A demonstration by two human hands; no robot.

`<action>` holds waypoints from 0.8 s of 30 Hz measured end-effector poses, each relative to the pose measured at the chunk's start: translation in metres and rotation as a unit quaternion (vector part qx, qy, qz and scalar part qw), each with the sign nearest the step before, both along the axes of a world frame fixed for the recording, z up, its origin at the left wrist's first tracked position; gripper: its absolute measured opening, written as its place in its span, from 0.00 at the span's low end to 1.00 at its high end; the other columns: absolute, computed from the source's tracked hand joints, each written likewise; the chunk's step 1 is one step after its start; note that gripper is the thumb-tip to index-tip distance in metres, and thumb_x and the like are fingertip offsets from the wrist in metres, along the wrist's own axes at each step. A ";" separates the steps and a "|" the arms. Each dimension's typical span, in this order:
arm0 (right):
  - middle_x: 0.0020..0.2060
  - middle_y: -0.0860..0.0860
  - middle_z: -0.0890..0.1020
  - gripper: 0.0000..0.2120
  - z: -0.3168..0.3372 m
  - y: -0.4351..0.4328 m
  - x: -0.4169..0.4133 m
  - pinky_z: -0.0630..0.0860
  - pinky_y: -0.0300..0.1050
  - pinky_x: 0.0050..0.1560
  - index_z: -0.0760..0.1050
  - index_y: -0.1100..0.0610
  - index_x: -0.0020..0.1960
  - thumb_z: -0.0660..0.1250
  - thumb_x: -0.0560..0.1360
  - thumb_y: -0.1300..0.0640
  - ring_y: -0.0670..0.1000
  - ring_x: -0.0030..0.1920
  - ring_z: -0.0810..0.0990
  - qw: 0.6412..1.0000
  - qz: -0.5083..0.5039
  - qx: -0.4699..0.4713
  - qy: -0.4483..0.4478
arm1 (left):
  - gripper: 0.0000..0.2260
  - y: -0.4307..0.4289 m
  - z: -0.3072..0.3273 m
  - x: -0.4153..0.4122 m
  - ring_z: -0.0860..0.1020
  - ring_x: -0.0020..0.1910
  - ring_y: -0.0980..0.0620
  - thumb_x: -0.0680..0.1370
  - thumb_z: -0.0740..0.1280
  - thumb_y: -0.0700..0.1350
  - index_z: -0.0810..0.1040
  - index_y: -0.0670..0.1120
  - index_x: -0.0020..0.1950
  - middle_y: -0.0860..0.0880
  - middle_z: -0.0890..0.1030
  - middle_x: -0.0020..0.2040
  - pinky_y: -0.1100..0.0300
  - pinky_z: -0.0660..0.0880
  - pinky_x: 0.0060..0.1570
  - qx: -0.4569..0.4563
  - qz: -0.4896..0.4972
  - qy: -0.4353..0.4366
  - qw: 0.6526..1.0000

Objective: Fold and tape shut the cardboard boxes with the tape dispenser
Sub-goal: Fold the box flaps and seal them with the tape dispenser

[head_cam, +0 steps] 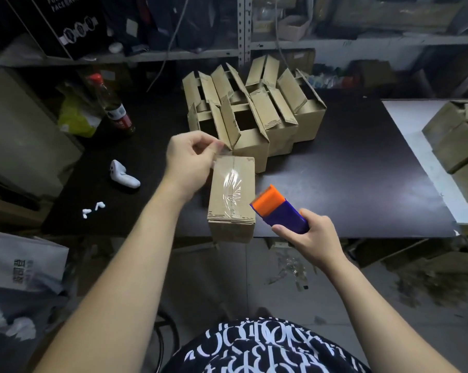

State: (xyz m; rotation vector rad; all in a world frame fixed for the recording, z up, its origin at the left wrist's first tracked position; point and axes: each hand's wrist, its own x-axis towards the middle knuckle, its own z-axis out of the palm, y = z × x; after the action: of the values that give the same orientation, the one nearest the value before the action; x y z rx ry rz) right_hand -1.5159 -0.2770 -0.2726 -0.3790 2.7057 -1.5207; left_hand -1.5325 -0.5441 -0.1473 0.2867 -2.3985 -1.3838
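Box just beside left fingers (right hand: dispenser).

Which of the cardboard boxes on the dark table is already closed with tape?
The box nearest the person, at the table's front edge. Clear tape runs along its closed top; the boxes behind it have their flaps standing open.

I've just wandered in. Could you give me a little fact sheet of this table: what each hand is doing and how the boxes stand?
Left hand: appears to pinch the far end of the clear tape
Right hand: holds the orange and purple tape dispenser, off the box
Taped box: flaps closed, tape along the top seam, at the near edge of the table
Open boxes: clustered behind it, flaps up
Left side: bottle, white controller
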 end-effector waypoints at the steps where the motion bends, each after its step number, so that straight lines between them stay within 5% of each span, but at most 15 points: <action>1: 0.28 0.39 0.77 0.16 -0.005 0.003 0.002 0.66 0.38 0.31 0.73 0.43 0.37 0.81 0.69 0.46 0.45 0.27 0.72 1.000 0.000 0.002 -0.004 | 0.03 -0.005 0.003 0.001 0.81 0.41 0.59 0.81 0.72 0.45 0.86 0.48 0.51 0.53 0.83 0.41 0.71 0.75 0.38 -0.023 -0.005 -0.004 1.000; 9: 0.33 0.41 0.81 0.13 -0.019 0.002 0.000 0.70 0.34 0.34 0.79 0.48 0.45 0.81 0.70 0.45 0.46 0.34 0.78 1.000 0.025 0.019 0.004 | 0.04 -0.016 0.000 0.000 0.82 0.45 0.56 0.81 0.72 0.45 0.85 0.47 0.53 0.54 0.83 0.43 0.70 0.74 0.41 -0.054 -0.009 -0.002 0.998; 15: 0.34 0.42 0.82 0.13 -0.027 -0.001 -0.003 0.71 0.33 0.35 0.77 0.47 0.47 0.80 0.71 0.44 0.44 0.36 0.80 0.998 0.039 0.037 -0.021 | 0.04 -0.007 -0.013 0.002 0.83 0.47 0.53 0.80 0.72 0.44 0.85 0.45 0.53 0.50 0.84 0.46 0.58 0.81 0.48 -0.033 -0.003 0.005 0.999; 20: 0.38 0.42 0.84 0.16 -0.032 0.001 -0.007 0.78 0.40 0.39 0.79 0.47 0.52 0.78 0.71 0.40 0.45 0.39 0.82 0.998 0.040 0.051 -0.015 | 0.04 -0.008 -0.015 0.002 0.83 0.46 0.52 0.80 0.73 0.45 0.86 0.46 0.52 0.50 0.84 0.44 0.60 0.80 0.46 0.017 0.006 -0.003 1.000; 24: 0.38 0.42 0.84 0.15 -0.035 0.000 -0.011 0.75 0.35 0.38 0.79 0.47 0.50 0.78 0.71 0.42 0.44 0.40 0.82 0.998 0.034 0.050 -0.011 | 0.05 -0.007 -0.014 0.002 0.83 0.46 0.52 0.80 0.73 0.45 0.86 0.45 0.53 0.50 0.84 0.45 0.63 0.78 0.45 0.012 -0.005 0.001 1.000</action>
State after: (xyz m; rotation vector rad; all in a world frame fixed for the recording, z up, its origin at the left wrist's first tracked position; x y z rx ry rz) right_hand -1.5264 -0.2773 -0.3075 -0.4443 2.7080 -1.3583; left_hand -1.5307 -0.5506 -0.1615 0.2798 -2.3870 -1.4182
